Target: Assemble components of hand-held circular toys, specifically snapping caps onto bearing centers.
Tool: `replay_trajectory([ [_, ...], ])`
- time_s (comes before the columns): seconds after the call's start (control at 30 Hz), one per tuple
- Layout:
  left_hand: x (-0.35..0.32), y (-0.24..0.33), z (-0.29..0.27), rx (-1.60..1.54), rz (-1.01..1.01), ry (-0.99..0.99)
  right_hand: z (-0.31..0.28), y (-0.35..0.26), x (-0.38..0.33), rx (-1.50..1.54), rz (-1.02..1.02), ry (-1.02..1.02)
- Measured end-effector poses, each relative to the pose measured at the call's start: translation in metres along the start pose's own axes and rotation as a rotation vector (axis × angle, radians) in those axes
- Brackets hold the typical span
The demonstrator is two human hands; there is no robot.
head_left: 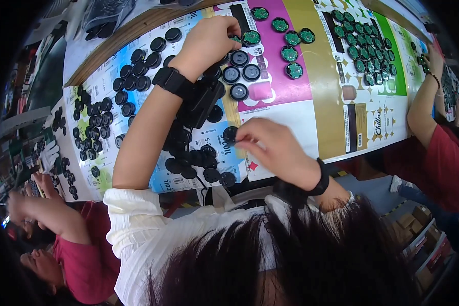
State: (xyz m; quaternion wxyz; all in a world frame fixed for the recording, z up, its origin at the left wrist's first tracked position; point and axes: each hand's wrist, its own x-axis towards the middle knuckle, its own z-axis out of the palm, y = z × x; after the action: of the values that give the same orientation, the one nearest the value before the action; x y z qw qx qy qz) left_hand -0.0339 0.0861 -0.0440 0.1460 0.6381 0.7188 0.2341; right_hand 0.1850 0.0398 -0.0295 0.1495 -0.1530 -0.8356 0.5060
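Bright, fairly even light falls on the printed sheets [289,122], while the hair [341,250] in the foreground sinks into near-black. The right hand [274,145] is slightly blurred, and a co-worker's hand [18,208] at far left more so. Fisheye distortion bends the table's edges, and the corners darken to black.

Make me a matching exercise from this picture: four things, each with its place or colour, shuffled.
1. Left hand
2. Right hand
3. Large cluster of green discs
4. Left sleeve

A. White
B. At a black disc
C. Right of the gold band
D. At a green-faced disc

Pairs: 1-D, 2-B, 3-C, 4-A
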Motion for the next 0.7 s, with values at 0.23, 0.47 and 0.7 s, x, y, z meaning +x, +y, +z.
replay_trajectory([
  [0.23, -0.027, 0.038, -0.023, -0.201, -0.056, 0.042, -0.049, -0.011, 0.006, 0.192, 0.064, 0.410],
  [0.47, -0.075, 0.105, -0.051, -0.937, -0.284, -0.083, -0.061, -0.022, 0.017, 0.352, -0.011, 0.533],
  [0.7, -0.094, 0.120, -0.031, -1.192, -0.161, 0.129, -0.064, -0.028, 0.018, 0.278, -0.077, 0.480],
])
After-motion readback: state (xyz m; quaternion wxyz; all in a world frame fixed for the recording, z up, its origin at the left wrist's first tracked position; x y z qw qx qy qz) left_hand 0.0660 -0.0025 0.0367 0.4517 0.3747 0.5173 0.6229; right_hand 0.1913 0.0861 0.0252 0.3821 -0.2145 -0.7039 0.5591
